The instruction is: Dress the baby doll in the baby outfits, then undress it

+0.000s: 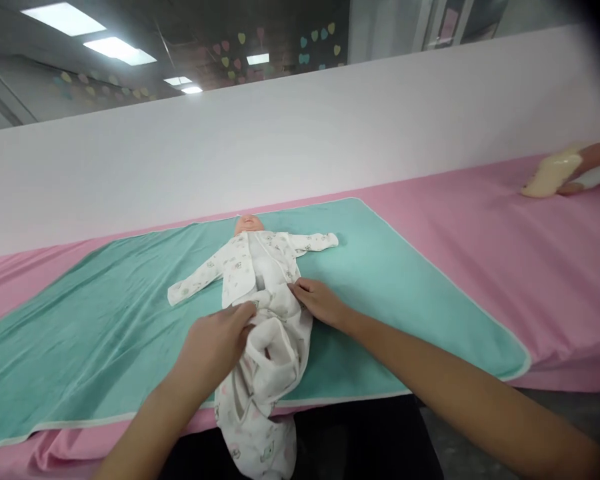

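Note:
A baby doll [247, 224] lies face up on a teal mat [405, 287], dressed in a white printed romper [240, 263] with its sleeves spread out to both sides. The lower part of the white garment [270, 373] is bunched up and hangs over the table's near edge. My left hand [217, 337] pinches the cloth at the doll's waist on the left. My right hand [320, 300] grips the cloth at the waist on the right. Both hands have their fingers curled into the fabric.
The teal mat lies on a pink sheet [530, 240] that covers a long table against a white wall. At the far right lies another doll or bundle [560, 173], cream and pink. The table's near edge runs just below my forearms.

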The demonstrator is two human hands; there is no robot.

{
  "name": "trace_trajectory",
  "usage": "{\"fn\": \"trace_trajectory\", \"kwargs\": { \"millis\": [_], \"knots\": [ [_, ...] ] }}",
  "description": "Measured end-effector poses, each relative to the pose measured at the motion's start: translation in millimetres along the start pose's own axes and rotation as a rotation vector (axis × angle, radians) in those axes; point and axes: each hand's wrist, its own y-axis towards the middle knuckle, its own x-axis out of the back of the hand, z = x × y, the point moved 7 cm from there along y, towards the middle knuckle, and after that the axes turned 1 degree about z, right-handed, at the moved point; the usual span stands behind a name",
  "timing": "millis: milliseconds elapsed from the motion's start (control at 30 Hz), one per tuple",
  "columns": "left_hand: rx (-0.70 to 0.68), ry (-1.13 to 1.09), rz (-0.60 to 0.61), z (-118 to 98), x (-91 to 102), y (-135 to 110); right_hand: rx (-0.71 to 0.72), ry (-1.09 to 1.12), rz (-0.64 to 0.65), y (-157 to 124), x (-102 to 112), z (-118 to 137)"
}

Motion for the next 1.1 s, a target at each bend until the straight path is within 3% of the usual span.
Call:
{"fn": "trace_trajectory", "kwargs": {
  "millis": [233, 333, 500, 567, 733, 867, 967, 1100],
  "knots": [
    [-0.088, -0.079, 0.062, -28, -14.4, -21, -0.004, -0.069, 0.178, -13, 1, 10],
    [-0.117, -0.169, 0.083, -29, -17.1, -32, -0.076, 0.193, 0.246, -14, -6, 8],
    [-0.034, -0.248, 0.096, -20, -21.2, -43, -0.180, 0.680, 0.297, -14, -19, 5],
    [-0.068, -0.217, 0.004, -22, -18.1, -40, -0.173, 0.752, 0.340, -15, -24, 7],
    [-0.049, -0.057, -0.429, -30, -3.1, -30, -0.087, 0.842, 0.382, -16, -24, 12],
    [-0.115, -0.167, -0.555, -43, 2.3, -36, 0.006, 0.787, 0.337, -17, -17, 16],
    [-0.303, -0.289, -0.600, -55, 11.4, -47, -0.002, 0.733, 0.278, -16, -17, 12],
    [-0.495, -0.277, -0.414, -69, 6.8, -43, -0.038, 0.664, 0.262, -14, -25, 6]
  ]
}}
